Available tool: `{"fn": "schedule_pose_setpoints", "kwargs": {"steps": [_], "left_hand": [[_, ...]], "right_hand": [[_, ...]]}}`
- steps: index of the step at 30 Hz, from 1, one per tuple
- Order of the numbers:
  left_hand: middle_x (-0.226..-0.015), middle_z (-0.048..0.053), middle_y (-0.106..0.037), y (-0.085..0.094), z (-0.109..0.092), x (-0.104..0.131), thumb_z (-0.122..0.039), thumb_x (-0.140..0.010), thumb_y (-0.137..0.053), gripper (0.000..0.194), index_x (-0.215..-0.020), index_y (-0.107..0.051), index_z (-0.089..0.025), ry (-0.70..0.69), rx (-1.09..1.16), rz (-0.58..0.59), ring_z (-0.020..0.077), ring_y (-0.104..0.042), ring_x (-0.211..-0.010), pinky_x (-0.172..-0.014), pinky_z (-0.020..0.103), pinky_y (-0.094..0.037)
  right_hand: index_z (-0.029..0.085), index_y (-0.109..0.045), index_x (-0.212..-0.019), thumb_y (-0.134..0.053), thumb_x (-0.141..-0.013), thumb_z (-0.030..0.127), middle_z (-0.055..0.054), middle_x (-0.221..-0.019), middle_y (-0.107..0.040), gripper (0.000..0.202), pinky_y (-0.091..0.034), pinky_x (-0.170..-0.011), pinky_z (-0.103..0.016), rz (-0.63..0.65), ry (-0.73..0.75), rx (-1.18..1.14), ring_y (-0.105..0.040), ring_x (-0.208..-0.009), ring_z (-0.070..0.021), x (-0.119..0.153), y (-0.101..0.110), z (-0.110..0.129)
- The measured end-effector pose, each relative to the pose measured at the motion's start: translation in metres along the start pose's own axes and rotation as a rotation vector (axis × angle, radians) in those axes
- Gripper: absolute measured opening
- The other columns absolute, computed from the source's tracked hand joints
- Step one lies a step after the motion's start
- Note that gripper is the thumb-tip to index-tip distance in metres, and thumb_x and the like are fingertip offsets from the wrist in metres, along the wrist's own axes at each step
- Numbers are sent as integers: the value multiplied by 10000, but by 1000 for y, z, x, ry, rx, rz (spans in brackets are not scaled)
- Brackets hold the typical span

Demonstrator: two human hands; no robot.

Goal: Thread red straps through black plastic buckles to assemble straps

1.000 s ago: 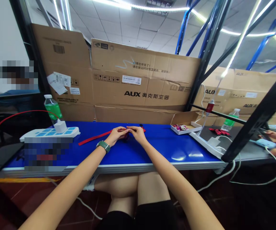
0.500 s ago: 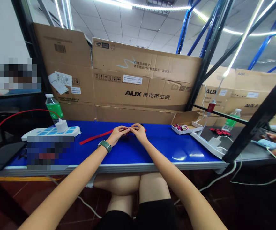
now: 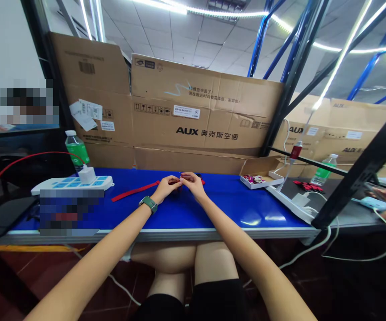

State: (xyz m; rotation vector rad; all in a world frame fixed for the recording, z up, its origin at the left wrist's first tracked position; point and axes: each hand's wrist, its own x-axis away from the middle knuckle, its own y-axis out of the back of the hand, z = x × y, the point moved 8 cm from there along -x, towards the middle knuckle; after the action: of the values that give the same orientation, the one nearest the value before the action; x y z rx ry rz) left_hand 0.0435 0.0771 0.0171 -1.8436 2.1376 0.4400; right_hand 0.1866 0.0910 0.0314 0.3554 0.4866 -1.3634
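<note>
My left hand (image 3: 166, 188) and my right hand (image 3: 193, 183) meet fingertip to fingertip over the blue tabletop (image 3: 233, 203). Both are closed in a pinch; whatever sits between the fingers is too small and covered to name. A red strap (image 3: 134, 191) lies flat on the table, running from the left up to my left hand. Some red and dark material shows behind and below the fingers, mostly hidden. A green watch (image 3: 148, 204) is on my left wrist.
A white power strip (image 3: 52, 186) with a plugged adapter and a green-labelled bottle (image 3: 76, 149) stand at left. An open carton (image 3: 263, 180) with small wrapped items is at right, beside another power strip (image 3: 289, 201). Cardboard (image 3: 199, 116) walls the back. Other people sit at both sides.
My hands stay together in the same place, with only slight finger movement. The whole view has shifted very slightly.
</note>
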Motion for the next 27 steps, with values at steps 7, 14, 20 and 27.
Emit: {"fn": "schedule_pose_setpoints", "kwargs": {"steps": [7,14,20,27], "left_hand": [[-916,91,-750,16,-8,-5,-524,-628,-853,459,-879,-729,-160,-101,-13,-146,241,-685,-883,-861,369,-519],[-979,95,-760,20,-11,-5,-545,-652,-835,484,-952,-759,-173,-111,-19,-152,258,-689,-932,-884,379,-532],[-916,90,-761,16,-11,-4,-526,-629,-855,455,-889,-753,-168,-113,-4,-104,256,-701,-881,-871,406,-548],[-967,117,-766,16,-9,-3,-496,-614,-871,451,-902,-780,-160,-83,-51,-90,277,-700,-929,-894,413,-535]], "right_hand": [[190,-748,-908,-712,-768,458,-61,-866,-759,305,-581,-801,-340,-9,55,194,-717,-823,-223,3,5,8],[193,-760,-918,-681,-802,533,-61,-899,-762,367,-580,-803,-342,70,54,216,-708,-838,-227,8,-3,21],[187,-774,-868,-702,-792,506,-62,-858,-764,336,-555,-766,-317,126,46,170,-706,-787,-212,7,-3,23],[183,-771,-850,-762,-730,486,-67,-853,-770,326,-556,-794,-336,119,57,214,-716,-797,-223,7,-1,19]]}}
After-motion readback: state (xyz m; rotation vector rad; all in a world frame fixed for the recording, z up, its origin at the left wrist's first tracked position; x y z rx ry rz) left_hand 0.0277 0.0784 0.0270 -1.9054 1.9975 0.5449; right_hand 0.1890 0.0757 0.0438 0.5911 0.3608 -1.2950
